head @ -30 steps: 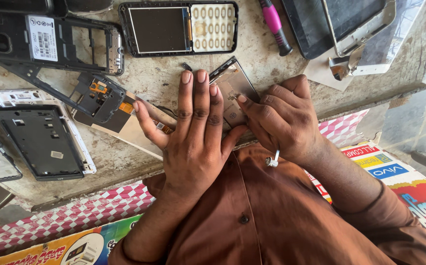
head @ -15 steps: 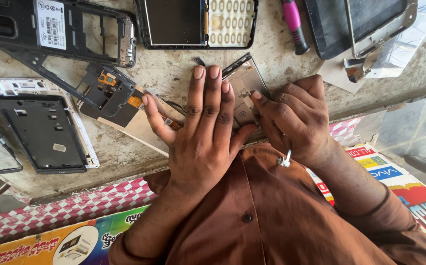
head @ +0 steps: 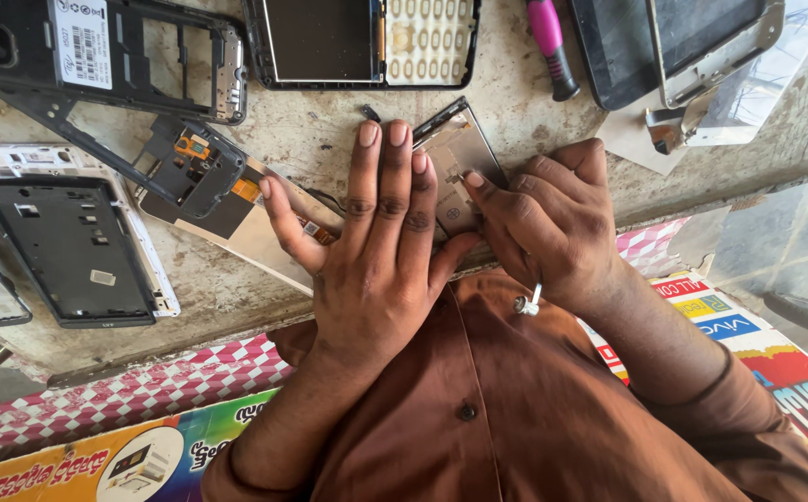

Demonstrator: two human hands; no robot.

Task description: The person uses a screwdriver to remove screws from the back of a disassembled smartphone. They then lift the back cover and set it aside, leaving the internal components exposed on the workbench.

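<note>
A thin grey metal-backed screen panel (head: 455, 163) lies flat on the worn workbench (head: 311, 139) near the middle of the view, its dark upper edge tilted toward 1 o'clock. The left hand (head: 376, 251) rests flat over its left part, fingers stretched out and close together, thumb spread toward 10 o'clock, pressing down on it. The right hand (head: 553, 223), at 3 o'clock of the panel, is curled, its fingertips (head: 472, 178) bunched together against the panel's face; whether they pinch anything, I cannot tell. A pink-handled screwdriver (head: 551, 42) lies at 1 o'clock, well apart.
</note>
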